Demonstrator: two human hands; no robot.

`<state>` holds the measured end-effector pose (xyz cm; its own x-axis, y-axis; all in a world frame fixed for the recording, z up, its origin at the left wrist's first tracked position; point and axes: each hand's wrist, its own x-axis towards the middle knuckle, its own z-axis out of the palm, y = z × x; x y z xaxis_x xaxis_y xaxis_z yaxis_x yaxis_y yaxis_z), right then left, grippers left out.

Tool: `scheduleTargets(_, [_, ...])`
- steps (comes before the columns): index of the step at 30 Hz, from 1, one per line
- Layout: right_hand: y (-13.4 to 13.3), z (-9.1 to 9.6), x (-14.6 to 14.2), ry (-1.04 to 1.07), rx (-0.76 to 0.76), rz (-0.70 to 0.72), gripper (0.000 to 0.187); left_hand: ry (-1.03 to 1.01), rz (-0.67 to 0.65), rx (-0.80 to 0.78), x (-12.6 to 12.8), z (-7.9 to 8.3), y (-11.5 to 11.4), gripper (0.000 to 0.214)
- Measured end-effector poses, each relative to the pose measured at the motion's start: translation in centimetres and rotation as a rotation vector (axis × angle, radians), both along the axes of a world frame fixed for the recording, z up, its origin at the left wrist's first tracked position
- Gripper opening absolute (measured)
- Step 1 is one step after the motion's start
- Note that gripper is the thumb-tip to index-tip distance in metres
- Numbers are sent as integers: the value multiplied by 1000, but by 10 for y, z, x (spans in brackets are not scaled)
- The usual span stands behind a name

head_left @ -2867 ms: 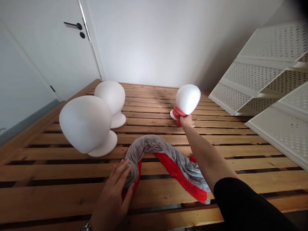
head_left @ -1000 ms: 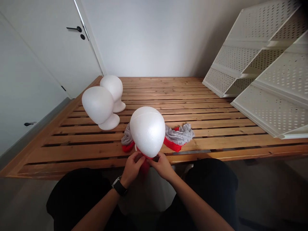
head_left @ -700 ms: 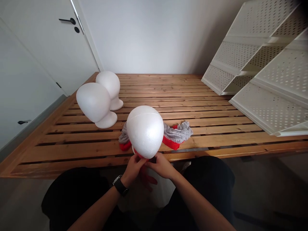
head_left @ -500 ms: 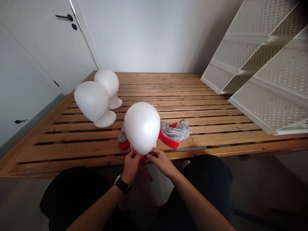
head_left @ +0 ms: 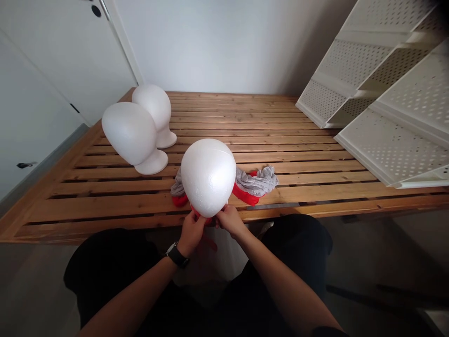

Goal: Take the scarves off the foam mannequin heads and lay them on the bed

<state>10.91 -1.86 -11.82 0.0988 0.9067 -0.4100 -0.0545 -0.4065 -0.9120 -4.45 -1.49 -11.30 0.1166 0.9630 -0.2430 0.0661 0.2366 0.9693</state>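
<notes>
A white foam head stands at the near edge of the wooden slatted table, right in front of me. A red scarf is wound about its neck, and a loose end hangs down below my hands. My left hand and my right hand both pinch this red cloth just under the head. Behind the head lies a grey and red scarf on the slats.
Two more white foam heads stand at the left of the table. White perforated shelf panels lean at the right. A white door is at the far left. My dark trousers fill the bottom.
The foam head with the red scarf was far out on the table and is at the near edge. Both hands have stayed at its neck, working the red cloth; the view tilted slightly down.
</notes>
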Motion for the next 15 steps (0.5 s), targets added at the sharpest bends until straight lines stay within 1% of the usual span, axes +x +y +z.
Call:
scheduleTargets(2, [-1,-1,6,-2,-11,-24,27,-28,39,22,-3,-3,2,31])
scheduleTargets(4, [-1,-1,16,2,-20,-49,30,-38,48,28,-9,-3,3,22])
scheduleTargets(8, [3,4,43,66,1,-148,37,-91,93,5,-25,2,9,16])
scheduleTargets(11, [4,6,55,117,10,-221,44,-107,43,-43,-31,7,14,17])
scheduleTargets(13, [-2,3,54,133,-11,-174,46,-85,-29,-49,-31,10,15,17])
scheduleTargets(15, [-13,-3,46,157,-68,-71,46,-50,-110,-24,-28,12,13,17])
